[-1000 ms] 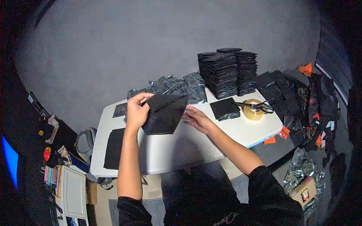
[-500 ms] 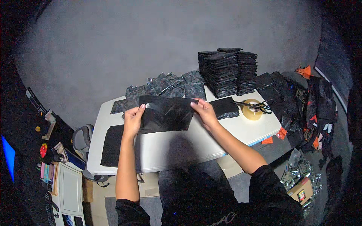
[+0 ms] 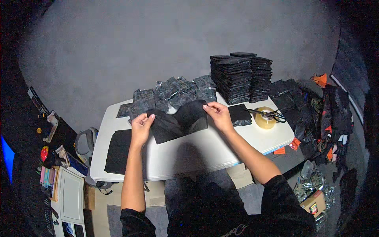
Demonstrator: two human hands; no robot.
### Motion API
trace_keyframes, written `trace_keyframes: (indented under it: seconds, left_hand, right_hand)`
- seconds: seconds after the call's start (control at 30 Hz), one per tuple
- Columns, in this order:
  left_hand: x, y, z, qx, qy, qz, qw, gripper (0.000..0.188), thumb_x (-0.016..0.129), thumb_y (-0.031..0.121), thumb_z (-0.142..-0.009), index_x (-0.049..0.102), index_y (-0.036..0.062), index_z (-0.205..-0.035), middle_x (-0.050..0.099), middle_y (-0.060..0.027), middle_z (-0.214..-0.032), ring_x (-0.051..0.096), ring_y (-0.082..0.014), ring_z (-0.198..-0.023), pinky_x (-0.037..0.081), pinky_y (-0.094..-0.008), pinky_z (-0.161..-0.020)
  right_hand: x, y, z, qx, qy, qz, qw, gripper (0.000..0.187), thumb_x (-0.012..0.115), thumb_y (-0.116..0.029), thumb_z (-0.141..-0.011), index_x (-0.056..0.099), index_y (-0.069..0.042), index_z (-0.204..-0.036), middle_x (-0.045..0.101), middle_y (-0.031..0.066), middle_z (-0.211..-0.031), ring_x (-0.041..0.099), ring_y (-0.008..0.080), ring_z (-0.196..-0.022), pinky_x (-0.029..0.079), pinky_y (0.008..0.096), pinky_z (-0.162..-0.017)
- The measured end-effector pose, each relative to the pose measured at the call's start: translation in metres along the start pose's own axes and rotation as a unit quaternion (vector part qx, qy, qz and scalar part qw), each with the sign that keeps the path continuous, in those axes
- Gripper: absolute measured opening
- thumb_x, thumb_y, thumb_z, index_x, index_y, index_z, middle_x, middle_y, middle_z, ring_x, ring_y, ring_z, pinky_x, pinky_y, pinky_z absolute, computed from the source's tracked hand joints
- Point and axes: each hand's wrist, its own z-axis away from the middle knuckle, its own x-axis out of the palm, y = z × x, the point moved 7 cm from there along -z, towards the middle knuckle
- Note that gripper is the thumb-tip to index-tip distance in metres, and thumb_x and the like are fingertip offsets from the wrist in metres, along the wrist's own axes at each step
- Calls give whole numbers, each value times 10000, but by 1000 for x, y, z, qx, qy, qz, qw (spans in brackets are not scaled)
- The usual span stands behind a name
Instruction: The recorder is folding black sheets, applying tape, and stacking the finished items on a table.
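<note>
White table with rounded corners (image 3: 213, 147): carries all the things below; the held sheet hangs over its middle, between far and near long edges. Whether it touches the top, I cannot tell.
Tall stacks of flat black packages (image 3: 233, 81): at the far right corner.
Pile of dark packets in shiny clear film (image 3: 179, 91): along the far edge.
Thin black flexible sheet or pouch (image 3: 190, 120): top edge sags between the hands; probably light, soft, limp, hardly fragile. Faint sheen, perhaps slippery. Best hold: both upper corners, kept taut.
Flat black piece (image 3: 117, 152): near left corner.
Left hand (image 3: 141, 125): thumb and forefinger pinch the sheet's upper left corner.
Right hand (image 3: 220, 116): thumb and forefinger pinch its upper right corner.
Yellowish tape roll (image 3: 264, 121): towards the right edge, black-handled scissors (image 3: 269, 114) across it.
</note>
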Motion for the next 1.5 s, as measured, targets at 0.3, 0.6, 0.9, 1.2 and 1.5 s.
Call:
trace_keyframes:
  seconds: [0.3, 0.6, 0.9, 1.2, 1.5]
  left_hand:
    - [-1, 8, -4, 34, 43, -87, 995, 172, 643, 162, -1042, 692, -2, -1032, 676, 45, -841, 566, -22, -740, 444, -220, -676]
    - [7, -10, -16, -4, -7, -30, 1000, 160, 633, 144, -1041, 699, -2, -1042, 734, -7, -912, 604, -40, -779, 460, -216, -704]
    - [-4, -5, 13, 16, -18, -230, 973, 96, 723, 112, -940, 722, 19, -916, 743, -28, -890, 600, -87, -798, 478, -270, -767]
    - [-17, -17, 97, 79, -38, -371, 925, 190, 686, -14, -779, 759, 53, -942, 738, -141, -1134, 684, -324, -1102, 509, -404, -1001]
    - [111, -72, 27, 142, -159, -379, 900, 294, 602, 85, -959, 654, -22, -1227, 669, -220, -1247, 594, -402, -1249, 470, -440, -1070]
  right_hand:
    - [1, -24, 1, -26, 3, 65, 998, 173, 767, -162, -957, 730, 5, -933, 552, -93, -720, 438, 1, -650, 329, 197, -579]
    - [-20, 9, -12, 27, -26, 73, 997, 179, 754, -163, -965, 719, 11, -989, 648, -68, -808, 525, -2, -715, 407, 190, -640]
    - [-28, -50, 4, -121, -150, 199, 961, 88, 767, -89, -908, 755, -37, -978, 720, 61, -1045, 659, 171, -1017, 509, 317, -918]
    - [-45, -27, 79, -44, -361, 259, 895, 158, 822, -109, -829, 756, -60, -965, 724, 102, -1034, 691, 261, -1032, 533, 372, -945]
    - [-9, 42, 29, -70, -153, 455, 874, 335, 666, -210, -941, 680, -2, -1203, 677, 213, -1240, 645, 410, -1144, 513, 437, -1015]
